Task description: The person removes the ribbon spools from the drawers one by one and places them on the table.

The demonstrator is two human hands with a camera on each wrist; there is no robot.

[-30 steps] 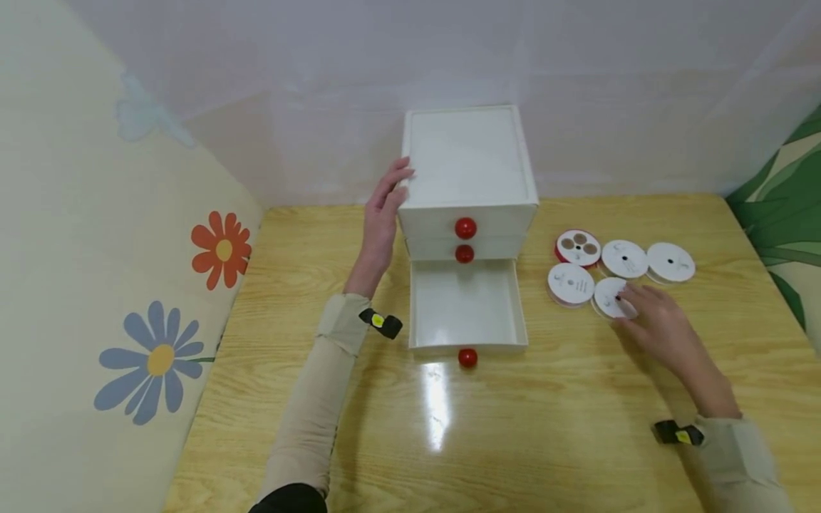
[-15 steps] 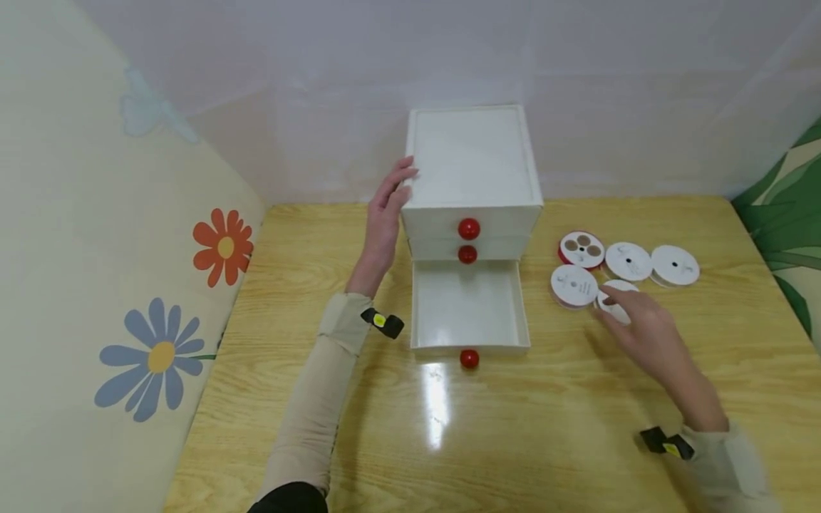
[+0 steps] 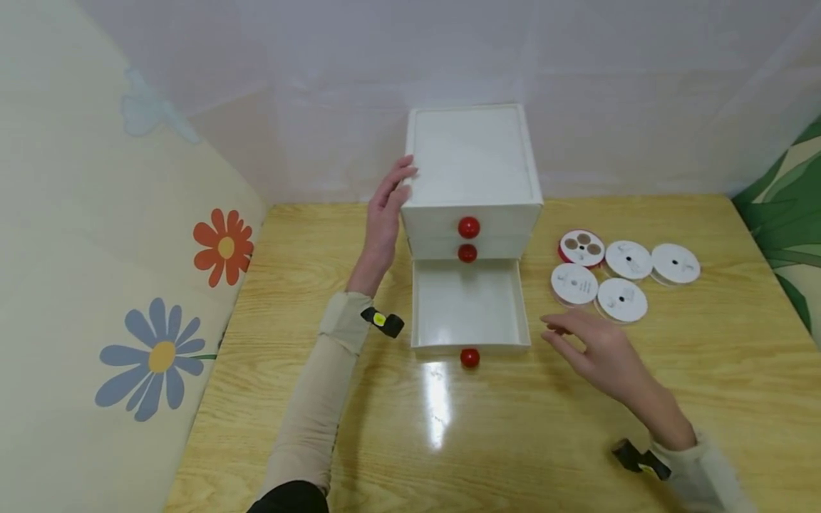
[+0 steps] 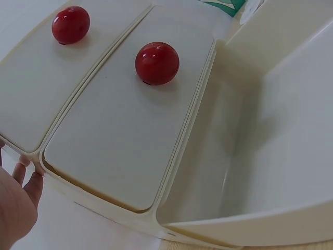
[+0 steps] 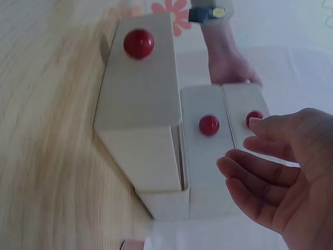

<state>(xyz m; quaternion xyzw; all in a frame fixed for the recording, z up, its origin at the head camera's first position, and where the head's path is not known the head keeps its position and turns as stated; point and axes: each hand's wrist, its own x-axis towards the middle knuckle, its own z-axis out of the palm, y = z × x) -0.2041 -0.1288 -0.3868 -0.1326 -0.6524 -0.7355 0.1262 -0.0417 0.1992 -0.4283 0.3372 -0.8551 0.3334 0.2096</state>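
Note:
A white three-drawer cabinet [image 3: 473, 153] with red knobs stands at the back of the table. Its bottom drawer [image 3: 468, 303] is pulled out, and nothing lies in it; the two upper drawers are closed. My left hand [image 3: 383, 221] rests against the cabinet's left side, fingertips at the top edge. To the right of the drawer, my right hand [image 3: 606, 353] hovers over the table with fingers loosely bent and nothing in them. Just beyond it lie several white ribbon spools, among them a near one [image 3: 622, 300] and a red-edged one [image 3: 581, 249].
The wooden table [image 3: 513, 434] meets a pale cloth backdrop [image 3: 321, 128] behind the cabinet. On the left stands a wall panel with a red flower [image 3: 223, 248] and a blue flower [image 3: 154, 360]. Green leaf prints [image 3: 789, 206] are at the right.
My right hand has left the near right spool and moved left and toward me, toward the pulled-out drawer. The spools stay on the table. My left hand keeps its place on the cabinet.

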